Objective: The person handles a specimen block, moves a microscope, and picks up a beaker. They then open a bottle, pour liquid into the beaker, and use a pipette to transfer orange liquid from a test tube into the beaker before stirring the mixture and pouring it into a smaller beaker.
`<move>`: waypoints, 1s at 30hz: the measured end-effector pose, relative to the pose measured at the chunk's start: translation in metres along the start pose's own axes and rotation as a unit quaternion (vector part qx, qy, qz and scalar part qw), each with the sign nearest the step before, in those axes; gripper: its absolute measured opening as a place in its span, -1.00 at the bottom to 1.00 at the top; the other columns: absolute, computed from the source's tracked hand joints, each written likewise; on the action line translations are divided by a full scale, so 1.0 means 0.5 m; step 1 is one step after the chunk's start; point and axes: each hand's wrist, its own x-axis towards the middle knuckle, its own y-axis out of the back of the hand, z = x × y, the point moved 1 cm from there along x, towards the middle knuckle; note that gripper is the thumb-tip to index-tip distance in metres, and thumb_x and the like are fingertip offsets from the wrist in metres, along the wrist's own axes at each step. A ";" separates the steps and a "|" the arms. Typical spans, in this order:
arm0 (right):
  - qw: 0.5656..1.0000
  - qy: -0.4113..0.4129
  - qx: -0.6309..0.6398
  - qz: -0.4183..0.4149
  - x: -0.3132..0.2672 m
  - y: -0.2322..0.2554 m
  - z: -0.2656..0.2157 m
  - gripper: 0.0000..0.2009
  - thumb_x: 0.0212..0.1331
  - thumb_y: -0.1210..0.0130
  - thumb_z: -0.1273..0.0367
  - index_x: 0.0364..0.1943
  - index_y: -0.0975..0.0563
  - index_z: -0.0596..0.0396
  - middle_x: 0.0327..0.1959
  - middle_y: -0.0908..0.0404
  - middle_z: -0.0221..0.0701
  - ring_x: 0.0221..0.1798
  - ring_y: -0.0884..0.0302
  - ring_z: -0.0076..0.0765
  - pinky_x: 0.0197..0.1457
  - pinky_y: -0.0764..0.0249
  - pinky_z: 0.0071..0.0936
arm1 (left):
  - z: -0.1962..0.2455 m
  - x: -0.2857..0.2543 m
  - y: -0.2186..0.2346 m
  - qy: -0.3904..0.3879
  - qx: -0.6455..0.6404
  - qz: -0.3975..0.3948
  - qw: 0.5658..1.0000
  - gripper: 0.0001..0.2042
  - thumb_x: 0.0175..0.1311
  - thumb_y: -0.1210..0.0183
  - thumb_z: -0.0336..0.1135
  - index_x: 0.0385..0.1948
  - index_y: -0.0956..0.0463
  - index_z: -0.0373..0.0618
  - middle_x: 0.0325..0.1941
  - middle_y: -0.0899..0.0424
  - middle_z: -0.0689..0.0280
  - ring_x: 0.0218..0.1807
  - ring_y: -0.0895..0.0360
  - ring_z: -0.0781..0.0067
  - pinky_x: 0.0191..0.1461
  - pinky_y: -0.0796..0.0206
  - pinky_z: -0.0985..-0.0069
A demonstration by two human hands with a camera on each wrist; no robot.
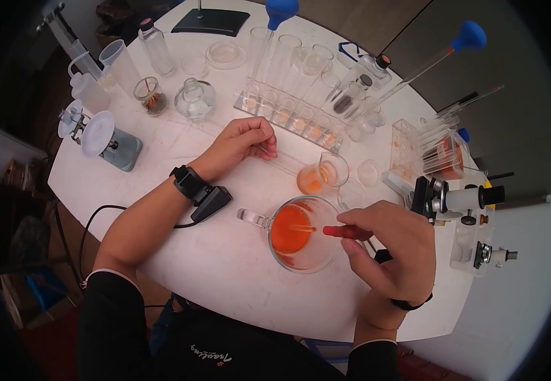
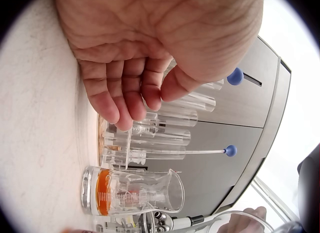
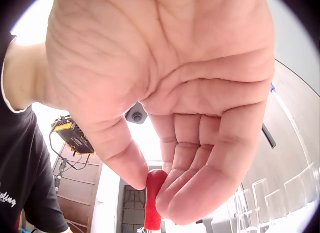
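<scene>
Head looks down; wrists close under palms, perhaps sharing beaker (image 2: 132,192).

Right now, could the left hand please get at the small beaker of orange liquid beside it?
Probably yes: the small beaker stands just beyond the left hand with bare table between, though that hand already pinches a glass tube.

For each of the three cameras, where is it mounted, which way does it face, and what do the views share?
Head: worn on the head, looking down at the white table; both forearms, left hand and right hand show.
Left wrist: under the left hand, looking past its palm at a small beaker and a thin glass tube it pinches.
Right wrist: under the right hand, facing the palm pinching a red dropper bulb.
Shared: the beaker and the bulb also appear in the head view.
</scene>
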 end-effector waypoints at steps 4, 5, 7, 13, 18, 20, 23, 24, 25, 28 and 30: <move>0.998 -0.010 0.023 0.050 -0.010 0.035 -0.003 -0.71 -0.17 -0.20 0.59 -0.24 -0.62 0.28 -0.47 -0.65 -0.24 -0.44 -0.66 -0.34 -0.39 -0.53 -0.56 | 0.001 -0.001 0.000 -0.002 -0.002 -0.004 1.000 -0.86 0.44 0.03 -0.30 -0.32 -0.44 -0.09 -0.27 -0.55 0.35 -0.19 -0.56 0.52 -0.04 -0.41 0.54; 0.998 -0.009 0.026 0.060 -0.012 0.044 -0.002 -0.70 -0.20 -0.19 0.61 -0.24 -0.63 0.30 -0.46 -0.65 -0.23 -0.43 -0.67 -0.36 -0.39 -0.53 -0.58 | 0.001 -0.001 0.000 -0.003 -0.002 -0.004 1.000 -0.86 0.44 0.03 -0.30 -0.32 -0.44 -0.10 -0.27 -0.55 0.35 -0.19 -0.56 0.52 -0.04 -0.41 0.54; 0.995 0.001 0.053 0.086 -0.019 0.059 0.004 -0.72 -0.21 -0.15 0.59 -0.29 -0.63 0.34 -0.45 -0.65 -0.18 -0.42 -0.65 -0.37 -0.41 -0.52 -0.59 | 0.000 0.000 0.000 -0.004 -0.002 -0.004 1.000 -0.86 0.44 0.03 -0.30 -0.32 -0.44 -0.10 -0.26 -0.55 0.35 -0.19 -0.56 0.52 -0.04 -0.41 0.54; 0.971 -0.019 0.123 0.204 -0.044 0.065 0.043 -0.72 0.06 -0.09 0.39 -0.23 -0.58 0.39 -0.43 -0.57 -0.22 -0.49 -0.55 -0.47 -0.45 -0.41 -0.64 | 0.002 0.000 -0.001 -0.002 0.003 -0.002 1.000 -0.86 0.44 0.04 -0.31 -0.32 -0.44 -0.10 -0.26 -0.54 0.35 -0.18 -0.56 0.52 -0.05 -0.41 0.54; 0.925 -0.035 0.226 0.304 -0.026 0.045 0.052 -0.71 0.26 -0.04 0.37 -0.09 -0.50 0.37 -0.32 -0.51 -0.26 -0.53 -0.47 -0.55 -0.45 -0.33 -0.70 | -0.001 0.000 0.001 -0.004 0.006 -0.004 1.000 -0.86 0.44 0.04 -0.31 -0.32 -0.44 -0.10 -0.26 -0.55 0.35 -0.18 -0.56 0.52 -0.06 -0.42 0.54; 0.929 -0.045 0.198 0.310 -0.022 0.045 0.069 -0.73 0.27 -0.04 0.37 -0.09 -0.51 0.35 -0.34 -0.52 -0.31 -0.53 -0.46 -0.57 -0.45 -0.34 -0.70 | 0.000 0.001 0.001 -0.005 0.005 -0.005 1.000 -0.86 0.44 0.04 -0.31 -0.32 -0.44 -0.10 -0.26 -0.55 0.34 -0.19 -0.56 0.52 -0.06 -0.42 0.54; 0.931 -0.060 0.188 0.306 -0.013 0.042 0.089 -0.79 0.27 -0.08 0.44 -0.09 -0.53 0.29 -0.39 -0.53 -0.41 -0.51 -0.42 -0.65 -0.44 -0.34 -0.73 | 0.000 0.000 0.000 -0.004 0.005 -0.003 1.000 -0.86 0.44 0.04 -0.31 -0.32 -0.44 -0.10 -0.27 -0.55 0.35 -0.19 -0.56 0.52 -0.06 -0.42 0.54; 0.932 -0.068 0.184 0.305 -0.007 0.038 0.092 -0.79 0.26 -0.09 0.46 -0.09 -0.53 0.29 -0.40 -0.52 -0.42 -0.50 -0.41 -0.66 -0.44 -0.34 -0.73 | -0.001 0.000 0.001 -0.005 0.004 -0.004 1.000 -0.86 0.44 0.04 -0.31 -0.32 -0.44 -0.10 -0.27 -0.55 0.35 -0.19 -0.56 0.52 -0.06 -0.42 0.55; 0.933 -0.076 0.179 0.304 -0.002 0.035 0.097 -0.80 0.26 -0.11 0.47 -0.09 -0.53 0.28 -0.41 -0.52 -0.43 -0.48 -0.41 -0.68 -0.44 -0.34 -0.74 | -0.001 0.000 0.001 -0.005 0.004 -0.005 1.000 -0.86 0.44 0.04 -0.30 -0.32 -0.44 -0.10 -0.27 -0.55 0.35 -0.19 -0.56 0.52 -0.06 -0.42 0.55; 0.935 -0.069 0.189 0.292 0.007 0.023 0.115 -0.82 0.24 -0.17 0.49 -0.11 -0.55 0.25 -0.38 -0.54 -0.44 -0.43 -0.43 -0.70 -0.45 -0.35 -0.77 | 0.001 0.000 0.000 -0.003 0.008 -0.004 1.000 -0.86 0.44 0.03 -0.30 -0.32 -0.44 -0.10 -0.26 -0.55 0.35 -0.19 -0.56 0.52 -0.06 -0.42 0.55; 0.935 -0.072 0.195 0.289 0.011 0.012 0.129 -0.83 0.22 -0.21 0.49 -0.14 -0.56 0.23 -0.37 -0.55 -0.46 -0.41 -0.44 -0.70 -0.45 -0.37 -0.78 | 0.000 0.000 0.001 -0.004 0.006 -0.005 1.000 -0.86 0.44 0.03 -0.30 -0.32 -0.44 -0.10 -0.26 -0.55 0.35 -0.19 -0.56 0.53 -0.06 -0.42 0.55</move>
